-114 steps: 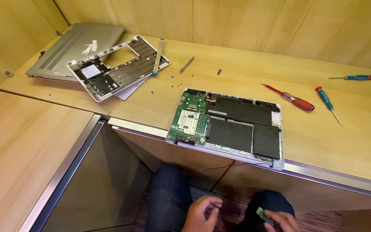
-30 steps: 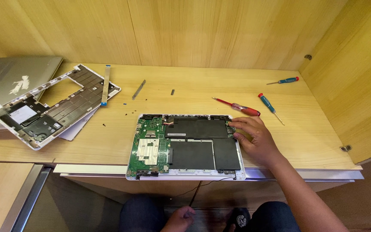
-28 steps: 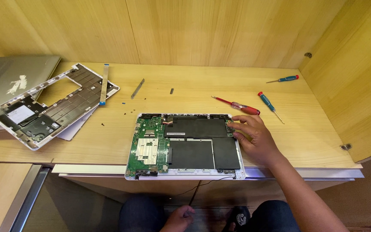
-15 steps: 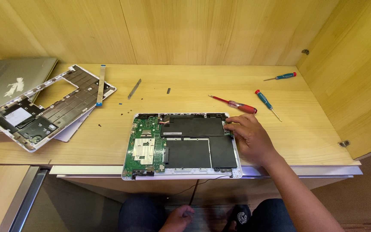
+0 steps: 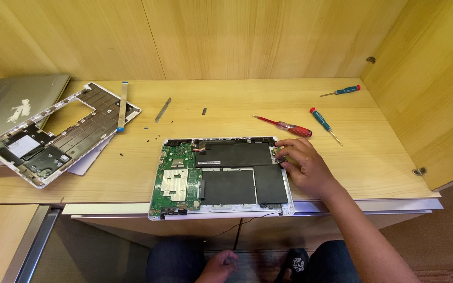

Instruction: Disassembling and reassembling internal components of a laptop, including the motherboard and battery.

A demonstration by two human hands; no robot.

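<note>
We see the opened laptop (image 5: pixel 221 175) lying flat near the front edge of the wooden desk (image 5: pixel 226 105), its back cover off so that the green circuit board (image 5: pixel 176 178) fills its nine o'clock side and the black battery (image 5: pixel 242 175) takes up the middle and three o'clock side. Our right hand (image 5: pixel 302 165) rests on the laptop's two o'clock corner, palm down, with the fingers (image 5: pixel 284 149) curled close together and pressing on a small part at the rim; we cannot tell whether anything is pinched between them. Our left hand (image 5: pixel 218 264) sits low at six o'clock, below the desk edge over the lap, loosely curled, and we see nothing in it. A thin dark wire hangs from the laptop's front edge toward the knees. At one o'clock from the right hand lies a red-handled screwdriver (image 5: pixel 284 126), near the laptop's rear edge, with a blue-handled screwdriver (image 5: pixel 325 124) just beside it and a second, smaller blue screwdriver (image 5: pixel 342 91) farther off toward the back wall. At ten o'clock from the laptop, well apart, a stripped white laptop frame (image 5: pixel 58 136) rests tilted across a closed grey laptop (image 5: pixel 11 105), with a flat ribbon cable (image 5: pixel 122 105) lying over its rim. A thin metal strip (image 5: pixel 162 109) and a few tiny dark screws lie scattered between the two machines.
</note>
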